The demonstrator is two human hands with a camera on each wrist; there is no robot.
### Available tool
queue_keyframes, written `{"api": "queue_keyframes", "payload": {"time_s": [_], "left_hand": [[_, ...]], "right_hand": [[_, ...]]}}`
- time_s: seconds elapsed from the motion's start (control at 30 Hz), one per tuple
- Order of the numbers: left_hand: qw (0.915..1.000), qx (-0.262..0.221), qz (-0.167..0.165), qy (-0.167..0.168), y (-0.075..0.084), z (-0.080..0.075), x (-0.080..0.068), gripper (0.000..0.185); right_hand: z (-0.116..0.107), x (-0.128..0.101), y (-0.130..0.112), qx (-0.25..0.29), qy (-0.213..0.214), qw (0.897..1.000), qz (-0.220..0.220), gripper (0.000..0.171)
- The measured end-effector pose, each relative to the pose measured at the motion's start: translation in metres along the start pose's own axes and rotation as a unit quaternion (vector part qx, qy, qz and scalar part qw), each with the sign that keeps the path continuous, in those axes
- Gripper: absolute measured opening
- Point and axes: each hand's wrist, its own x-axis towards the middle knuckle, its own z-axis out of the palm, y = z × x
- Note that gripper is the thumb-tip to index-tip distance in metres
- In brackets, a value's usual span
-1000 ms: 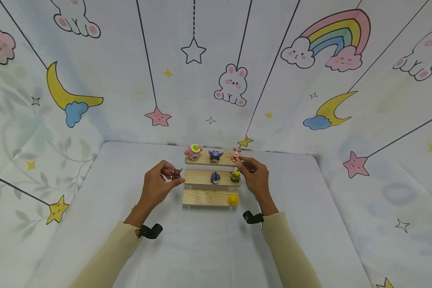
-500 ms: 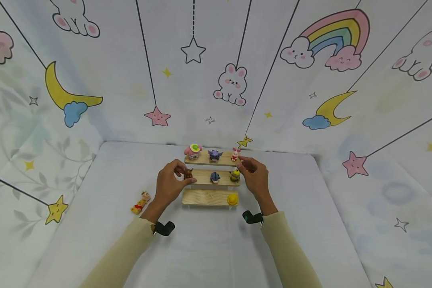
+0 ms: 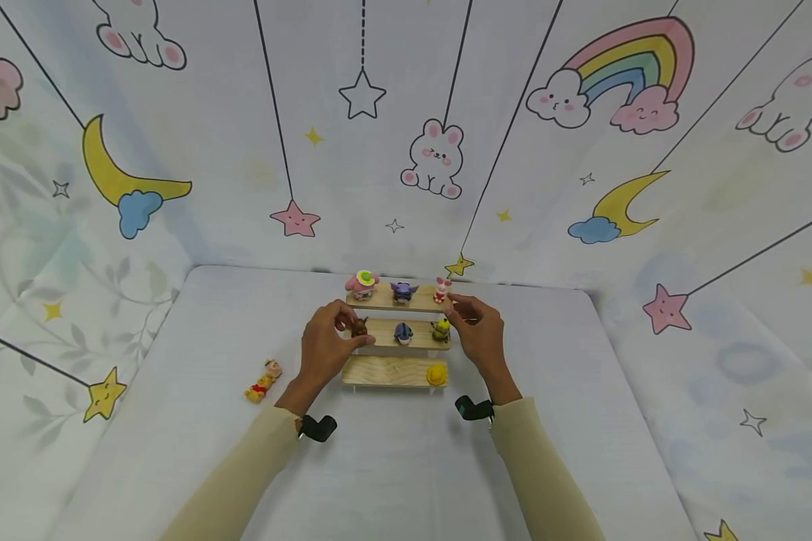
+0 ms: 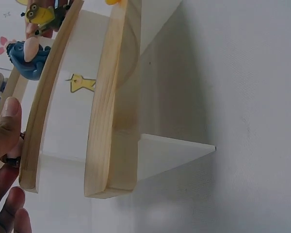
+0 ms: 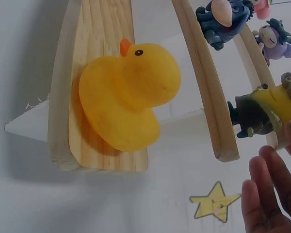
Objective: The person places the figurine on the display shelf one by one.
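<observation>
White cloth-covered table; three-tier wooden shelf at centre, bear figurine lying left.

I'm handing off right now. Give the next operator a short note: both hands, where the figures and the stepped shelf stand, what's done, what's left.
Left hand: pinches the small brown figure at the left end of the wooden stepped shelf's middle step; not released.
Right hand: at the shelf's right end beside the pink figure, fingers loosely curled, holding nothing.
Done: three figures on the top step; the blue figure and yellow goggled figure on the middle; the yellow duck on the bottom.
Left: let go of the brown figure; probably shelve the orange figure lying on the table.
</observation>
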Motion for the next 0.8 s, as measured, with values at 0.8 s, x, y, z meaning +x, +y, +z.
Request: {"api": "queue_keyframes", "payload": {"time_s": [0.8], "left_hand": [[0.9991,0.033,-0.025,-0.012,-0.016,-0.032,-0.013,0.055]], "right_hand": [[0.001,0.001,0.001,0.008,0.003,1.000,-0.006,0.028]]}}
